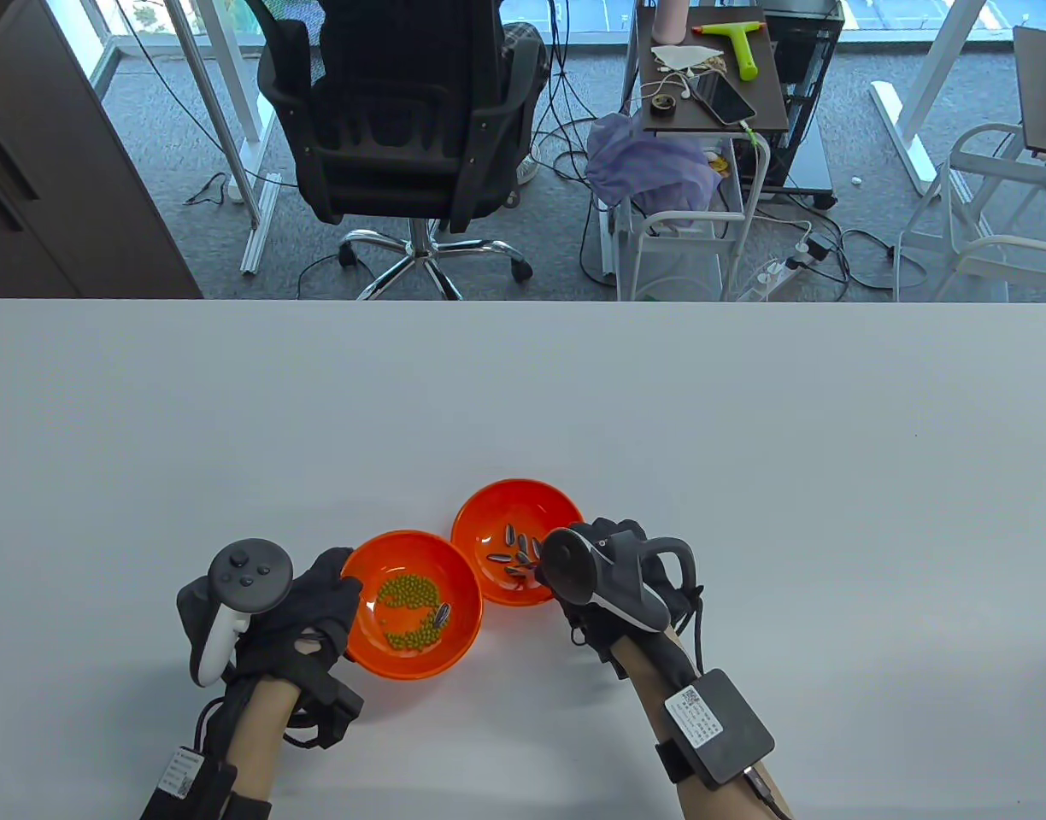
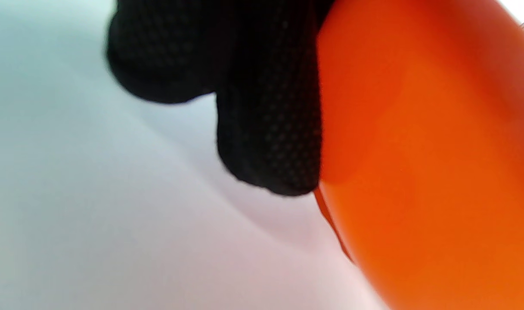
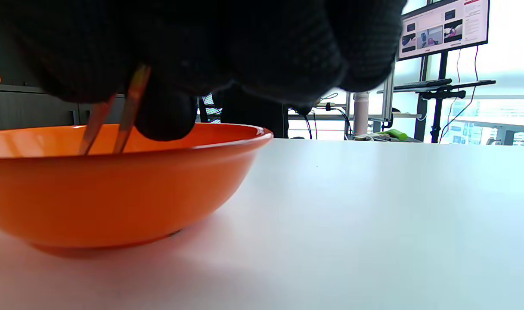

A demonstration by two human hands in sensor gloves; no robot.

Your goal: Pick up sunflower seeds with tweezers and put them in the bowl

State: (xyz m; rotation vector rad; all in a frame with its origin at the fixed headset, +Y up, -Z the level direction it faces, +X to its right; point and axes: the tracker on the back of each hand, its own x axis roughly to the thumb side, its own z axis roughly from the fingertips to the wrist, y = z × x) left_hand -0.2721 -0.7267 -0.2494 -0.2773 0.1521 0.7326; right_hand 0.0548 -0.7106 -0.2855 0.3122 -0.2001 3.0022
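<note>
Two orange bowls stand side by side on the white table. The right bowl [image 1: 517,540] holds several striped sunflower seeds [image 1: 514,553]. The left bowl [image 1: 414,603] holds green beans [image 1: 410,612] and one sunflower seed [image 1: 442,617]. My left hand [image 1: 314,611] touches the left bowl's rim; its fingers [image 2: 268,129] lie against the bowl wall [image 2: 425,163]. My right hand [image 1: 596,568] grips tweezers [image 3: 111,118] whose two prongs reach down into the right bowl [image 3: 115,189]; the tips are hidden behind the rim.
The table's far edge [image 1: 523,301] runs across the middle of the table view. Beyond it stand an office chair [image 1: 403,128] and a cart [image 1: 711,111]. White tabletop [image 3: 373,215] extends to the right of the bowls.
</note>
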